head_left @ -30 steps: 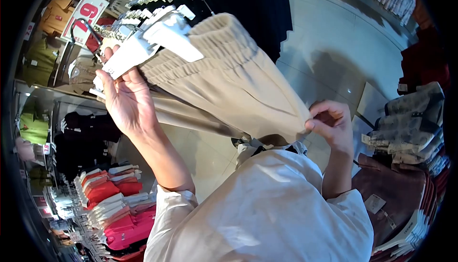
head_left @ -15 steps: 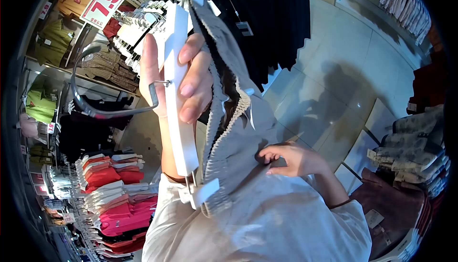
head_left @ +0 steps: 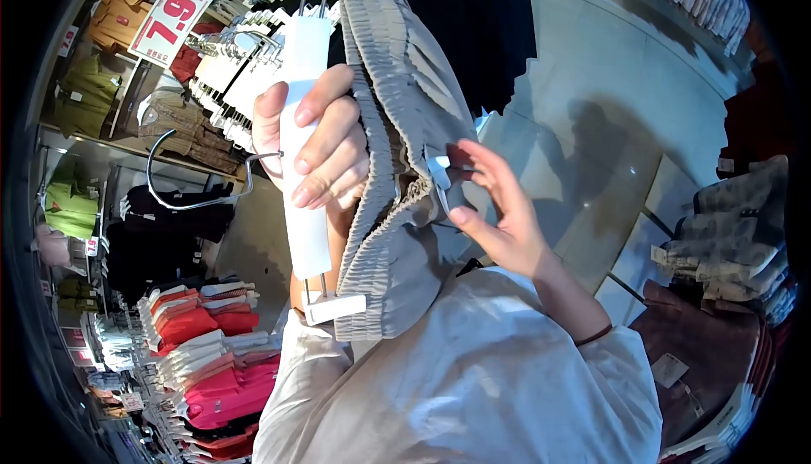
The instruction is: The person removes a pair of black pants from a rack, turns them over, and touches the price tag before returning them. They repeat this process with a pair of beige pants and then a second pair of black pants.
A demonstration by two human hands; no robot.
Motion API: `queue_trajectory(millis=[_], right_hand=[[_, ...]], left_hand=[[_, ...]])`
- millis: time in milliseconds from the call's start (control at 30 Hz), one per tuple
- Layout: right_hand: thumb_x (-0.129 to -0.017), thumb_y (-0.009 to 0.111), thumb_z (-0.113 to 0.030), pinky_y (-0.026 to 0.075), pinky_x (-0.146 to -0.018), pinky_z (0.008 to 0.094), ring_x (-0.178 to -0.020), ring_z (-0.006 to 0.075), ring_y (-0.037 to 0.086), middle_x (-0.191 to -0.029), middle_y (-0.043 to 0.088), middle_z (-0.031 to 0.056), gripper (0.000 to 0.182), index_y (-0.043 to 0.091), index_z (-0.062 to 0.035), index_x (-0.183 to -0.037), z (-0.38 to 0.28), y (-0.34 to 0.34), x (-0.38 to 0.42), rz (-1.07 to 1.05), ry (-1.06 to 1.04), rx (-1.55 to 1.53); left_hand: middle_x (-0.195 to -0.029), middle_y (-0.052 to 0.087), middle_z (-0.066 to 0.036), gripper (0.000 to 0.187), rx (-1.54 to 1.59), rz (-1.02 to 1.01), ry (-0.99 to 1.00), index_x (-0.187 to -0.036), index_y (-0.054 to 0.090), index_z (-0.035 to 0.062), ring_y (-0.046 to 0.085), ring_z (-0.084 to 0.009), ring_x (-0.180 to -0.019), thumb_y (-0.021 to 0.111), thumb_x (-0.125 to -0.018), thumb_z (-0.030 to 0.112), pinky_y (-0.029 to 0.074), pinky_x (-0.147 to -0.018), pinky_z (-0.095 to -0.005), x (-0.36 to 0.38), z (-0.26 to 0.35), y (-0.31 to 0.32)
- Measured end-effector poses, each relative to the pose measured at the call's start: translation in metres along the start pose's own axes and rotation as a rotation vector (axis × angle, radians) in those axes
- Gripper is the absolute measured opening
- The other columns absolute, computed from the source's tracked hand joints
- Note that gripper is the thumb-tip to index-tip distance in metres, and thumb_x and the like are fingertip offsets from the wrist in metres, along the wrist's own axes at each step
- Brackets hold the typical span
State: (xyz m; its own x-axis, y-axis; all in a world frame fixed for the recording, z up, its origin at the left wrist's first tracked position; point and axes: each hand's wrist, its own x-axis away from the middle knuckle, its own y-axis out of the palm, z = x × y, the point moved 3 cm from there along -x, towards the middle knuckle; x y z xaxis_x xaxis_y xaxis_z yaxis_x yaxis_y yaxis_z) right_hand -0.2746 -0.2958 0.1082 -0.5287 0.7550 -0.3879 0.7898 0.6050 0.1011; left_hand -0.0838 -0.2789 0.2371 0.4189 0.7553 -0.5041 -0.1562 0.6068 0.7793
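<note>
My left hand is wrapped round the white bar of a clip hanger, whose metal hook points left. Between its two white clips hangs a pair of grey-beige trousers with a gathered elastic waistband, partly gaping open. My right hand is at the outer side of the waistband, fingers and thumb apart. Right at its fingertips is a small white tag on the waistband. The trousers' lower part drops out of sight towards my white shirt.
Racks of red and pink clothes stand at lower left, with a 7.9 price sign at upper left. Black garments hang just beyond the trousers. Grey and brown clothes hang at right, beside the tiled floor.
My right hand has risen from beside my body to the white tag, its fingers spreading. The hanger and trousers have turned, showing the waistband more broadly and both clips more fully.
</note>
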Motion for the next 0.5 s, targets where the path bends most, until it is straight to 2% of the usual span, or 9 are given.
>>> queue_trajectory(millis=[33, 167, 267, 300, 333, 400, 433, 500], right_hand=[[-0.089, 0.078, -0.003, 0.041, -0.110, 0.0375, -0.126, 0.0201, 0.053, -0.135, 0.058, 0.0108, 0.062, 0.047, 0.0000, -0.143, 0.001, 0.003, -0.001, -0.052, 0.079, -0.130], [-0.084, 0.083, -0.003, 0.043, -0.109, 0.0360, -0.123, 0.0196, 0.055, -0.138, 0.055, 0.0106, 0.066, 0.050, 0.0007, -0.140, 0.010, 0.009, 0.002, -0.114, 0.058, -0.071], [-0.082, 0.085, -0.002, 0.047, -0.100, 0.0306, -0.112, 0.0119, 0.057, -0.123, 0.058, 0.0045, 0.055, 0.055, -0.0012, -0.129, 0.011, 0.005, 0.003, -0.165, 0.150, 0.009], [-0.089, 0.081, -0.007, 0.048, -0.096, 0.0285, -0.108, 0.0085, 0.057, -0.114, 0.058, 0.0022, 0.046, 0.055, -0.0029, -0.126, 0.010, 0.007, -0.001, -0.214, 0.141, 0.021], [-0.089, 0.081, -0.007, 0.048, -0.096, 0.0285, -0.108, 0.0085, 0.057, -0.114, 0.058, 0.0022, 0.046, 0.055, -0.0029, -0.126, 0.019, 0.008, 0.001, -0.213, 0.144, 0.020], [-0.095, 0.076, -0.013, 0.048, -0.093, 0.0269, -0.106, 0.0080, 0.057, -0.111, 0.058, 0.0013, 0.041, 0.053, -0.0041, -0.128, 0.044, 0.015, 0.007, -0.281, 0.322, -0.301], [-0.098, 0.073, -0.019, 0.046, -0.092, 0.0253, -0.105, 0.0081, 0.057, -0.111, 0.060, 0.0013, 0.042, 0.051, -0.0046, -0.131, 0.045, 0.011, 0.007, -0.348, 0.297, -0.260], [-0.096, 0.074, -0.016, 0.046, -0.091, 0.0247, -0.105, 0.0080, 0.058, -0.110, 0.061, 0.0013, 0.045, 0.050, -0.0047, -0.132, 0.045, 0.011, 0.009, -0.311, 0.286, -0.179]], left_hand=[[-0.071, 0.056, -0.015, 0.032, 0.003, 0.002, -0.013, -0.094, 0.041, 0.0049, 0.062, -0.0250, -0.051, 0.046, -0.107, 0.034, 0.050, -0.044, -0.0300, 0.000, -0.001, 0.000], [-0.070, 0.056, -0.014, 0.032, -0.019, 0.038, -0.025, -0.095, 0.041, 0.0052, 0.062, -0.0246, -0.050, 0.046, -0.107, 0.034, 0.047, -0.044, -0.0296, 0.005, -0.002, 0.001], [-0.068, 0.057, -0.014, 0.032, -0.019, 0.046, -0.013, -0.095, 0.042, 0.0058, 0.062, -0.0242, -0.049, 0.045, -0.108, 0.035, 0.044, -0.044, -0.0290, 0.010, -0.002, -0.001], [-0.068, 0.057, -0.014, 0.032, -0.014, 0.053, -0.017, -0.095, 0.042, 0.0059, 0.062, -0.0240, -0.049, 0.045, -0.108, 0.035, 0.043, -0.044, -0.0286, 0.010, -0.003, -0.001], [-0.067, 0.057, -0.014, 0.032, -0.010, 0.059, -0.022, -0.095, 0.042, 0.0061, 0.062, -0.0238, -0.049, 0.044, -0.108, 0.035, 0.042, -0.043, -0.0283, 0.011, -0.004, -0.002], [-0.067, 0.057, -0.014, 0.032, -0.009, 0.058, -0.036, -0.095, 0.042, 0.0060, 0.062, -0.0237, -0.049, 0.045, -0.108, 0.035, 0.041, -0.043, -0.0282, 0.011, -0.007, -0.003], [-0.067, 0.057, -0.014, 0.032, -0.011, 0.057, -0.049, -0.095, 0.042, 0.0060, 0.062, -0.0237, -0.049, 0.045, -0.107, 0.035, 0.041, -0.043, -0.0281, 0.010, -0.007, -0.004], [-0.066, 0.057, -0.013, 0.032, -0.013, 0.068, -0.054, -0.095, 0.042, 0.0061, 0.062, -0.0234, -0.048, 0.045, -0.107, 0.036, 0.041, -0.042, -0.0278, 0.011, -0.007, -0.004]])
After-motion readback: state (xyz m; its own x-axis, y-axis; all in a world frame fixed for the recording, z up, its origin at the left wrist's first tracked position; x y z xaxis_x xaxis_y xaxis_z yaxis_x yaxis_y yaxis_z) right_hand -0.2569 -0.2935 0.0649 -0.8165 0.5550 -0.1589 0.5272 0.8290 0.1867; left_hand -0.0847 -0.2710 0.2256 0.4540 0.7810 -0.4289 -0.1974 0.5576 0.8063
